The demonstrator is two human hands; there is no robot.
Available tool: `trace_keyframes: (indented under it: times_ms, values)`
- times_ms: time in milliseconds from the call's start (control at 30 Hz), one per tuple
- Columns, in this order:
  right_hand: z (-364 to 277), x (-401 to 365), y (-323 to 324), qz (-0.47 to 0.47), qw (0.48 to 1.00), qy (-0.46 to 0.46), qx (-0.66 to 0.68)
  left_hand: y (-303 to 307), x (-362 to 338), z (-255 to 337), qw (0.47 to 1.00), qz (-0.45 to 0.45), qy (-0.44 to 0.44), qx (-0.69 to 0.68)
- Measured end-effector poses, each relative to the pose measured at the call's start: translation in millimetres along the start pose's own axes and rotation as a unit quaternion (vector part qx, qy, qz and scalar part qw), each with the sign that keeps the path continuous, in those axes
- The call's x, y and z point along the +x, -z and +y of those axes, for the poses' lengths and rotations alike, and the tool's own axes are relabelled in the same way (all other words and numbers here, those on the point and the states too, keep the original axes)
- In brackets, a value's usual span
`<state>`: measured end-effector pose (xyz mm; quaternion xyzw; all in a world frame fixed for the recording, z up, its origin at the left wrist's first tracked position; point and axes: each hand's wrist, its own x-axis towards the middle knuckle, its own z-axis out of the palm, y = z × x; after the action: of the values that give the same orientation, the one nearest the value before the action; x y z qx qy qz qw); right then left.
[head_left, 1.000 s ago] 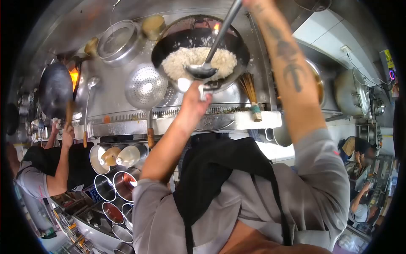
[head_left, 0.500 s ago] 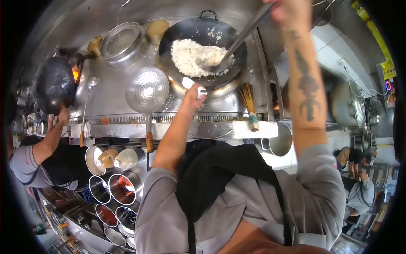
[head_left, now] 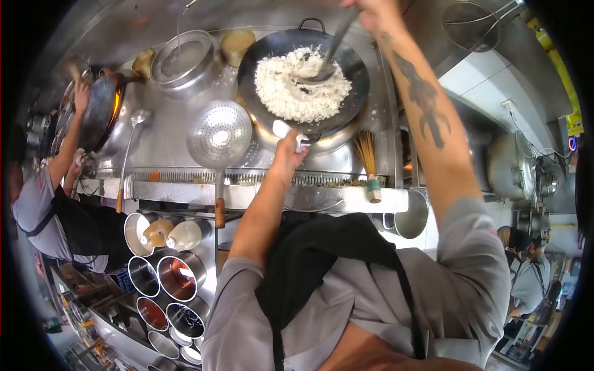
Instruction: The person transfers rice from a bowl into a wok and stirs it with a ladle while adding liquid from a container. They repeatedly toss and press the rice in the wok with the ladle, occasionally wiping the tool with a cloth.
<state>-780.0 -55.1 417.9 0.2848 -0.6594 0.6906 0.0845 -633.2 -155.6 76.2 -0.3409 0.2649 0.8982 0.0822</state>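
A black wok (head_left: 359, 65) sits over the burner in front of me, with loose white cooked rice (head_left: 291, 102) spread across its bottom. My left hand (head_left: 288, 151) is closed on the wok's near handle (head_left: 312, 138), with a folded white cloth (head_left: 286, 130) between palm and metal. Above the far right of the wok, my right hand (head_left: 374, 15) grips the long handle of a wok ladle (head_left: 337, 43). The ladle's bowl rests down in the rice, pressed near its middle. Part of my right hand is cut off by the top edge.
Left of the wok lies a perforated skimmer (head_left: 219, 133); a bamboo brush (head_left: 369, 164) is at the right. A strainer (head_left: 182, 59) and another ladle (head_left: 128, 154) lie further left. Sauce pots (head_left: 179, 278) stand below. A co-worker (head_left: 68, 210) handles another wok (head_left: 102, 111) by a flame.
The ladle and my right hand have moved left, with the ladle more upright. The rice has spread from a heap into a wider layer. The co-worker has raised an arm.
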Motion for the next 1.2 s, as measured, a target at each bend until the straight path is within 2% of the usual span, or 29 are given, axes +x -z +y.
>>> trace_keyframes:
  times_ms: [67, 133, 167, 300, 333, 367, 433, 467, 567, 600, 633, 667, 700, 767, 833, 900, 1033, 1100, 1200]
  values:
    - [-8.4, -19.5, 4.3, 0.044, 0.998, 0.052, -0.006, 0.2, -8.2, 2.0, 1.000, 0.012, 0.006, 0.003]
    - [44.1, -58.8, 5.0, 0.088, 0.991, 0.095, -0.024, -2.9, -13.9, 3.5, 1.000, 0.026, 0.008, 0.015]
    - [97.3, -69.6, 0.0, 0.075, 0.996, 0.033, 0.029, 7.1, -15.4, -5.8, 0.999, 0.027, 0.019, 0.014]
    - [40.7, -5.7, 21.2, 0.086, 0.996, 0.000, 0.009, 8.4, 9.7, -1.1, 1.000, 0.003, 0.003, -0.001]
    - [19.9, -8.1, 22.3, 0.135, 0.991, 0.005, -0.003, 9.1, 9.2, -1.6, 1.000, 0.003, 0.008, -0.001]
    - [13.9, -16.4, 41.5, 0.093, 0.993, 0.035, 0.062, 10.7, 8.3, -2.9, 1.000, 0.003, 0.016, -0.001]
    - [65.7, -44.4, 47.3, 0.092, 0.995, 0.032, -0.025, 2.6, -0.2, 2.1, 1.000, 0.012, 0.009, 0.001]
    - [97.7, -42.3, 61.9, 0.045, 0.995, -0.028, 0.087, 0.7, -6.0, 0.2, 1.000, 0.016, 0.009, 0.007]
    - [56.4, -8.0, 71.9, -0.001, 0.998, -0.008, 0.069, 4.8, -0.9, -3.9, 1.000, 0.004, 0.017, -0.001]
    - [36.3, -4.0, 74.4, 0.057, 0.996, -0.048, 0.050, 1.7, -2.0, -2.0, 1.000, 0.010, 0.016, 0.000]
    - [27.2, -13.9, 82.1, 0.032, 0.998, -0.014, 0.043, 0.2, -4.4, -3.2, 1.000, 0.018, 0.017, -0.001]
    - [21.7, -37.3, 81.2, 0.073, 0.995, 0.013, 0.063, -2.3, -6.9, -1.6, 1.000, 0.025, 0.017, -0.001]
    - [25.4, -56.0, 79.0, 0.111, 0.989, 0.040, 0.083, -6.0, -7.1, 2.8, 1.000, 0.021, 0.011, 0.001]
    - [90.4, -69.9, 68.8, 0.147, 0.982, -0.058, 0.100, -4.6, -12.5, -1.1, 1.000, 0.020, 0.009, 0.011]
    - [78.5, -50.3, 73.1, 0.104, 0.989, -0.067, 0.084, -2.2, -11.1, -1.9, 1.000, 0.005, 0.007, 0.012]
    - [29.0, -45.9, 62.0, 0.086, 0.994, -0.057, 0.047, 4.5, -4.6, -1.8, 1.000, -0.004, 0.009, 0.004]
    - [44.5, -105.1, 53.0, 0.165, 0.983, -0.053, 0.062, -5.2, -18.5, -2.9, 1.000, 0.013, -0.022, -0.007]
    - [93.5, -84.9, 61.1, 0.108, 0.986, -0.072, 0.103, -4.8, -18.9, -1.3, 1.000, 0.019, -0.006, 0.003]
    - [38.0, -60.6, 52.4, 0.123, 0.990, -0.033, 0.066, -1.4, -8.2, 0.0, 1.000, 0.017, 0.007, 0.010]
